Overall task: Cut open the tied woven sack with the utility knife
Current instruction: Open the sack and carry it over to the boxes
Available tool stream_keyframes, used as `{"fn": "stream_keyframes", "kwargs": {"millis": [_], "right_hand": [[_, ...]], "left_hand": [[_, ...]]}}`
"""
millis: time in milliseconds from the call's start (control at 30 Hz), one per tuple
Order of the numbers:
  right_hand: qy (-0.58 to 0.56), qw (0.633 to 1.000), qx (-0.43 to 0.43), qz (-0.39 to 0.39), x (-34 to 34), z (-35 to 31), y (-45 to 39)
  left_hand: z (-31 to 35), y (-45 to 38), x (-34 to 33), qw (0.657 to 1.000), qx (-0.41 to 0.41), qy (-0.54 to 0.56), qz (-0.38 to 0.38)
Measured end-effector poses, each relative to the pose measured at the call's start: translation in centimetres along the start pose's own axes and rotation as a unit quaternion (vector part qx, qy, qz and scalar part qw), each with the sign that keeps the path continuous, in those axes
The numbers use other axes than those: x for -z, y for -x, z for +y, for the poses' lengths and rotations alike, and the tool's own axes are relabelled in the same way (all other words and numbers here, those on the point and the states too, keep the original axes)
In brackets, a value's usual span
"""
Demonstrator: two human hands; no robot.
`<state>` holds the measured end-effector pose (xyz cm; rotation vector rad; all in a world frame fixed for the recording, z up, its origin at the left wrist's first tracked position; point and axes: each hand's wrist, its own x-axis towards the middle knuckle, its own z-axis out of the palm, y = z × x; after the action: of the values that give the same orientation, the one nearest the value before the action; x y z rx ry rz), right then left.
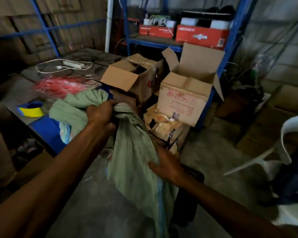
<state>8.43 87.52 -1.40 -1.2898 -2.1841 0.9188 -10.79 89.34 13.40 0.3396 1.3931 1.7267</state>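
Nearest us, our two bare forearms run up from the bottom edge toward a pale green woven sack, which hangs crumpled over the concrete floor in mid-frame, just in front of the table edge. Our left hand is clenched around the sack's bunched neck, holding it up; loose green fabric spills left of the fist onto the table. Our right hand lies lower on the sack's right side, fingers spread and pressing the cloth, thumb toward us; whether it actually pinches the fabric we cannot tell. Behind the sack stand open cardboard boxes, stacked against blue metal shelving that carries red cartons. The grey table at left bears a heap of red plastic strips, a white power strip with coiled cord, and a yellow-and-blue tape roll. A white plastic chair stands at right. Motion blur softens much of the scene.
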Motion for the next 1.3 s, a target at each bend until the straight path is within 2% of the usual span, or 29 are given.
{"fn": "stream_keyframes", "kwargs": {"millis": [100,167,233,300,400,467,533,600,633,700,767,867,933,1067,1133,1200,1233,1267,1300], "right_hand": [[0.060,0.992,-0.098,-0.044,-0.1,4.9,1.5],[0.085,0.977,-0.193,-0.036,1.7,7.7,2.1],[0.064,0.964,-0.260,0.010,3.6,10.2,2.7],[-0.025,0.953,-0.291,0.077,4.2,12.0,3.3],[-0.167,0.906,-0.335,0.197,3.9,13.9,4.3],[-0.179,0.885,-0.361,0.233,5.5,14.8,4.4],[-0.109,0.912,-0.313,0.242,8.7,14.6,4.2],[0.001,0.946,-0.238,0.218,11.7,13.4,3.2],[0.063,0.952,-0.217,0.207,13.0,12.6,2.6],[0.178,0.947,-0.186,0.192,15.4,11.2,1.4],[0.248,0.939,-0.175,0.160,17.7,10.0,0.6],[0.301,0.919,-0.194,0.165,21.0,8.9,1.2],[0.334,0.905,-0.206,0.165,22.8,7.9,2.0],[0.404,0.883,-0.219,0.100,24.8,6.9,3.0],[0.422,0.876,-0.224,0.068,24.5,6.8,3.1],[0.432,0.874,-0.214,0.053,23.9,6.8,3.2],[0.429,0.876,-0.214,0.052,23.4,6.6,3.2],[0.424,0.878,-0.217,0.051,22.8,6.6,3.0],[0.425,0.877,-0.220,0.045,22.2,6.6,2.7]], "left_hand": [[-0.4,-1.0,-2.3,0.998,0.037,0.008,-0.044],[-1.0,-1.5,-4.1,0.996,0.037,-0.022,-0.074],[-2.0,-1.7,-5.5,0.994,0.041,-0.057,-0.085],[-3.2,-2.4,-6.3,0.992,0.048,-0.072,-0.094],[-5.8,-4.3,-6.7,0.989,0.060,-0.077,-0.111],[-7.6,-6.1,-6.3,0.986,0.072,-0.107,-0.107],[-10.0,-8.0,-5.6,0.979,0.105,-0.136,-0.108],[-12.5,-10.0,-4.9,0.966,0.171,-0.152,-0.116],[-13.8,-11.1,-4.5,0.956,0.212,-0.157,-0.131],[-16.2,-12.6,-4.0,0.930,0.277,-0.183,-0.160],[-18.2,-13.6,-4.4,0.905,0.319,-0.210,-0.187],[-21.2,-14.1,-6.0,0.889,0.352,-0.210,-0.205],[-23.3,-14.1,-7.1,0.870,0.403,-0.190,-0.211],[-26.6,-13.7,-6.8,0.797,0.495,-0.267,-0.223],[-26.4,-12.5,-7.3,0.770,0.467,-0.354,-0.251],[-26.0,-11.2,-8.9,0.777,0.310,-0.454,-0.308],[-26.1,-10.6,-9.9,0.779,0.207,-0.465,-0.367],[-25.9,-9.5,-11.1,0.763,0.118,-0.444,-0.455],[-25.1,-7.7,-12.3,0.723,0.053,-0.418,-0.548]]}}
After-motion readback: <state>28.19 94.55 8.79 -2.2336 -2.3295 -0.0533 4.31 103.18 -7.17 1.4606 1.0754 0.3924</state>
